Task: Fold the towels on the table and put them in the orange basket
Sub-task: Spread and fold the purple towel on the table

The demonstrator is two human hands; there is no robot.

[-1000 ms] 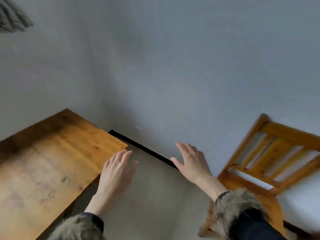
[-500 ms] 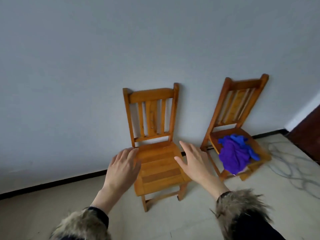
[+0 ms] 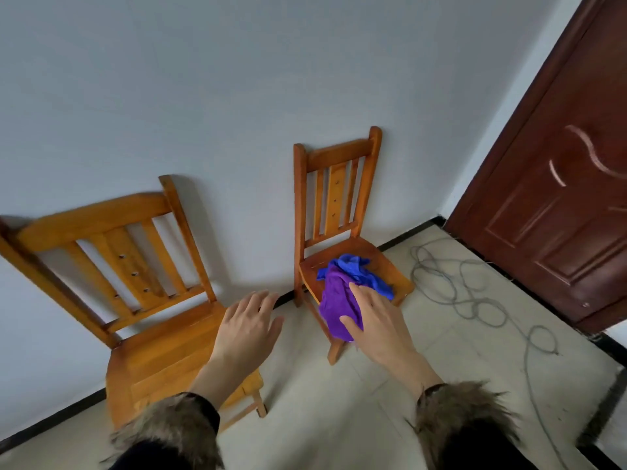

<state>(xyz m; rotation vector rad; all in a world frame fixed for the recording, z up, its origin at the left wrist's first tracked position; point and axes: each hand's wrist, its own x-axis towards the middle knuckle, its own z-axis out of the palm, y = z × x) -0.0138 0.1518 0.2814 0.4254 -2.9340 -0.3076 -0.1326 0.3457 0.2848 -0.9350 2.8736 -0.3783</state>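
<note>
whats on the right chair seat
A purple towel and a blue towel lie bunched together on the chair. The right hand covers part of them; anything beneath is hidden.

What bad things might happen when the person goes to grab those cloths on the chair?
The purple towel hangs over the seat edge of the right chair, so it may slip to the floor. The blue towel lies tangled with it and might drop. A loose grey cable coils nearby; feet might catch it.
</note>
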